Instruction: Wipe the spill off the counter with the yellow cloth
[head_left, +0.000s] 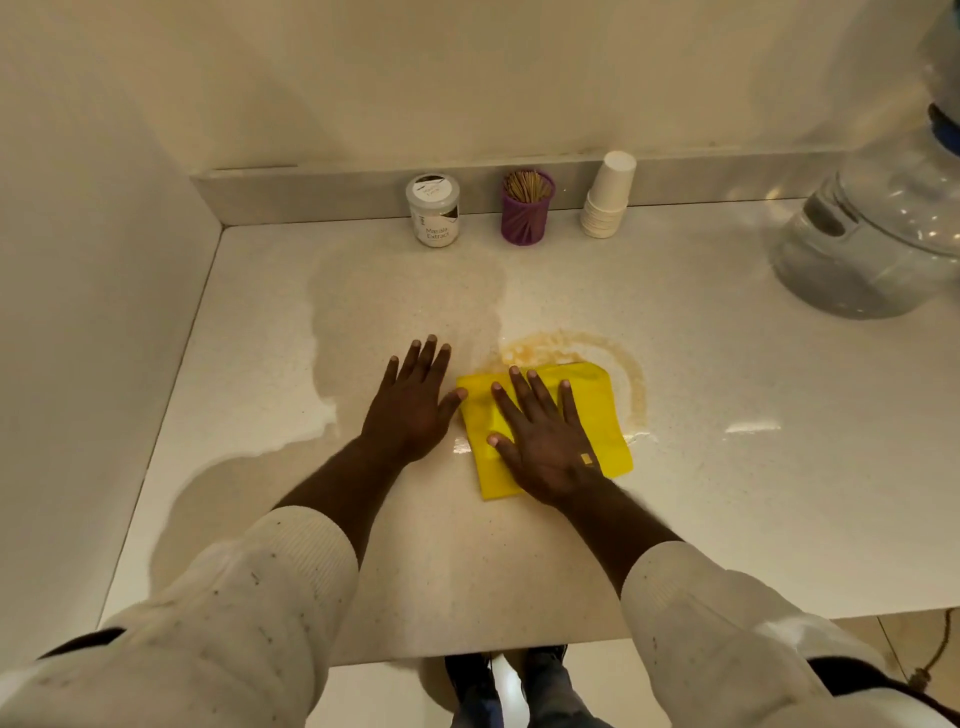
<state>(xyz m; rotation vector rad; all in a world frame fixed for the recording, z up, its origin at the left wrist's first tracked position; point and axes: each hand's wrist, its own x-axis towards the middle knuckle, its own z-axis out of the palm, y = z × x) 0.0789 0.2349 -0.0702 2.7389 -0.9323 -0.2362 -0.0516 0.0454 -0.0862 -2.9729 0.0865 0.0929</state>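
A folded yellow cloth (597, 410) lies flat on the pale counter (727, 395), near the middle. My right hand (545, 441) presses palm-down on top of it, fingers spread. An orange-brown spill (571, 348) shows just beyond the cloth's far edge and curves down along its right side as a thin ring. My left hand (413, 402) rests flat on the bare counter just left of the cloth, fingers apart, its thumb close to the cloth's left edge.
Along the back ledge stand a white jar labelled Masala Extract (434, 210), a purple toothpick holder (525, 208) and a stack of white paper cups (609, 196). A large clear water bottle (878, 234) lies at the right. A wall closes the left side.
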